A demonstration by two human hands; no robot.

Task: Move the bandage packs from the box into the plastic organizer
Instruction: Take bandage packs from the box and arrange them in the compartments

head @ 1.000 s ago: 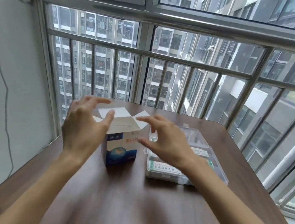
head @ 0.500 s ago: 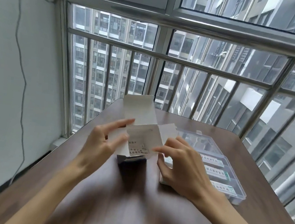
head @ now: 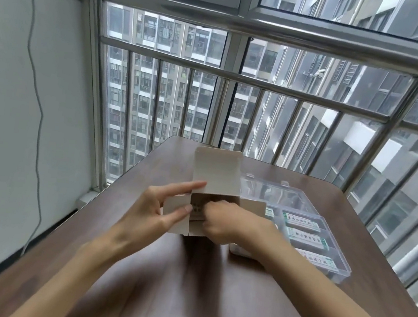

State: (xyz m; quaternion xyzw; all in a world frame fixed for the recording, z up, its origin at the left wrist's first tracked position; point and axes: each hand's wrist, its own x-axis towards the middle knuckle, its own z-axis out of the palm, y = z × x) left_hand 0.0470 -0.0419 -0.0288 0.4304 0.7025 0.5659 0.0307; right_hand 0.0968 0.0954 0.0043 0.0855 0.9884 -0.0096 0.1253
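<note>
On the brown wooden counter [head: 186, 287], near its middle, stands the cardboard box [head: 216, 175] with its top flaps thrown open, the tall rear flap pointing to twelve o'clock. At nine o'clock of the box the left hand [head: 154, 209] steadies it: the forefinger lies straight along the upper edge and the thumb presses the near side flap, so this grip is clamped on the box. At three o'clock the right hand [head: 229, 221] has its fingers curled down into the box mouth; the fingertips are hidden inside, so I cannot tell whether that grip has closed on anything. Printed paper shows within the opening, too blurred to read.

Just beside the box, at three o'clock, lies the clear plastic organizer [head: 341, 273] with its lid laid back toward the railing. Three bandage packs [head: 306, 237], white with green print, lie in its compartments, one behind another. Behind the counter, at twelve o'clock, runs a steel window railing [head: 264, 82].
</note>
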